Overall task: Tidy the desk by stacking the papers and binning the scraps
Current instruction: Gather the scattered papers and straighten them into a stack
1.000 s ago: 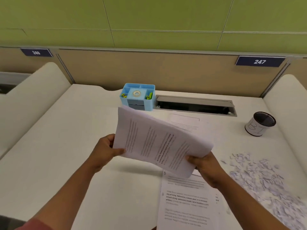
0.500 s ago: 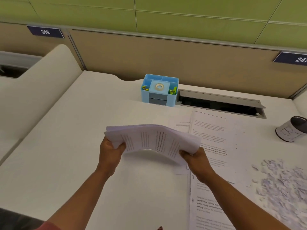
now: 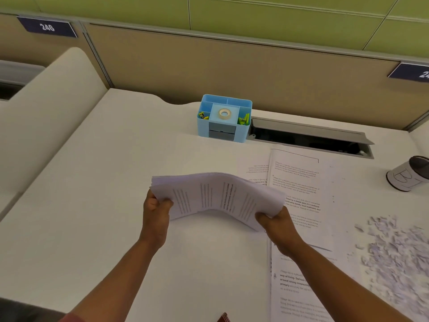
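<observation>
Right now, in the head view, we hold a sheaf of papers (image 3: 218,197) at the centre of the frame, bowed upward in the middle above the white desk (image 3: 92,205). Our left hand (image 3: 156,211) grips the sheaf's left end, thumb on top and fingers curled beneath; our right hand (image 3: 277,225) pinches its right end the same way. Printed text runs across the top sheet.

Right of centre, loose sheets (image 3: 299,182) lie flat on the desk, overlapping one another, and another printed sheet (image 3: 299,291) lies at the lower right, partly under our right forearm. Along the right edge of the frame we see a spread of small paper scraps (image 3: 394,259), well apart from the sheaf. Above them, at the far right, stands a small bin (image 3: 408,174) with a white label wrapped round it and a dark rim.

At upper centre a blue organiser (image 3: 225,118) sits against the partition, a tape roll (image 3: 224,113) in its middle tray and yellow-green clips in the side pockets. Just beside it on the right, a grey cable slot (image 3: 308,138) stands open.
</observation>
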A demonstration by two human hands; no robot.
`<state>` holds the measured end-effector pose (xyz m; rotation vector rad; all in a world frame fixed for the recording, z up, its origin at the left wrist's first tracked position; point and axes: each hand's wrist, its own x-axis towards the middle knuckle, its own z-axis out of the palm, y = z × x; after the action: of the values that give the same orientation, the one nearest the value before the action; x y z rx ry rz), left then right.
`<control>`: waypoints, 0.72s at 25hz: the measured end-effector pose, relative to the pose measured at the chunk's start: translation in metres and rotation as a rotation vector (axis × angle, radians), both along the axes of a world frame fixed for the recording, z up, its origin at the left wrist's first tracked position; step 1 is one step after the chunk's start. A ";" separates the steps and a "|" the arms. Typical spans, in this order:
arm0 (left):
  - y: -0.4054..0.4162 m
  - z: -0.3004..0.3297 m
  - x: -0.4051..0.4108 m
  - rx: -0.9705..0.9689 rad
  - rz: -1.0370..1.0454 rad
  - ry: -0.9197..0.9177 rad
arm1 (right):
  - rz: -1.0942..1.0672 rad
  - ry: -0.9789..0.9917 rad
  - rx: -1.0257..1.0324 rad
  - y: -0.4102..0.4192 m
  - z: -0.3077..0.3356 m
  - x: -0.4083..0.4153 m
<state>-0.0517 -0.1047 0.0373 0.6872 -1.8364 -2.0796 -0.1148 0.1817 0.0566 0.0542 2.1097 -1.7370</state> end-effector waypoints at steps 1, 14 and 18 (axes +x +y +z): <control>0.000 -0.003 0.002 0.002 -0.014 -0.004 | 0.010 -0.013 -0.009 0.000 0.000 0.001; -0.013 -0.019 0.001 0.035 -0.043 -0.057 | 0.029 -0.111 -0.067 0.001 -0.012 0.006; -0.028 -0.026 0.005 0.013 -0.203 -0.132 | 0.050 -0.129 -0.091 0.001 -0.012 0.006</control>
<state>-0.0467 -0.1327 0.0113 0.6820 -2.0427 -2.2219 -0.1086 0.1827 0.0450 0.0845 1.9225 -1.7496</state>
